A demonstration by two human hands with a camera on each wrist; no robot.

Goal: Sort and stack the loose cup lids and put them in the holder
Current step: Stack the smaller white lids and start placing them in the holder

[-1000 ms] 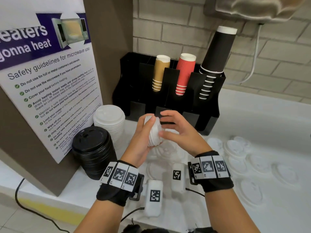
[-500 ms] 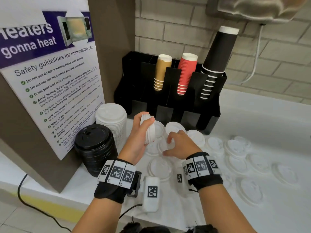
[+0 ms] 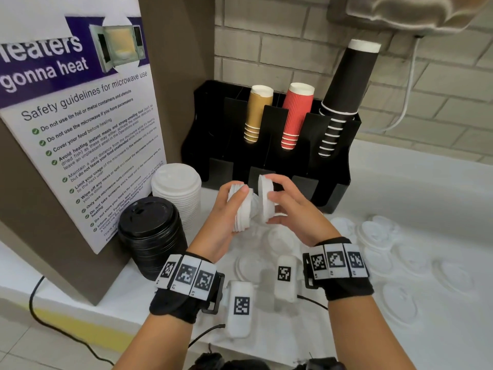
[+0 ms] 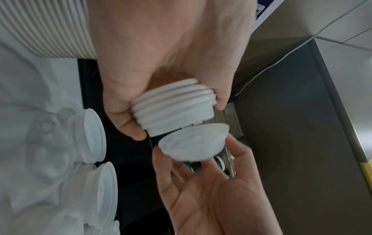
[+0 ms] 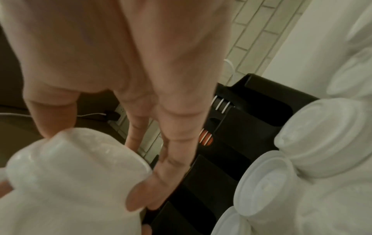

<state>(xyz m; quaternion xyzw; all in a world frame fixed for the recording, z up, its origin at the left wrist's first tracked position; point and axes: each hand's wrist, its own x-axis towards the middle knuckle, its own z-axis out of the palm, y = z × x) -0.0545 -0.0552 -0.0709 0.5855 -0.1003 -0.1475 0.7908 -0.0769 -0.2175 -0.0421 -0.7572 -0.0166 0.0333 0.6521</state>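
While the left hand (image 3: pixel 226 209) grips a small white lid stack (image 4: pixel 173 105), the right hand (image 3: pixel 288 206) pinches a single lid (image 4: pixel 193 143); only the left wrist view shows a gap between them.

Black wristbands (image 3: pixel 184 303), white coded tags (image 3: pixel 188 276), bare forearms.

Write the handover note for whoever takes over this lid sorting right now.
Left hand: grips a short stack of white lids, held on its side.
Right hand: holds a single white lid right by the stack's end, not yet nested.
Done: tall white lid stack and black lid stack stand on the counter beside the black holder.
Left: many loose white lids lie scattered on the counter; no lids visible in the holder's front compartments. Stack them, then load the holder.
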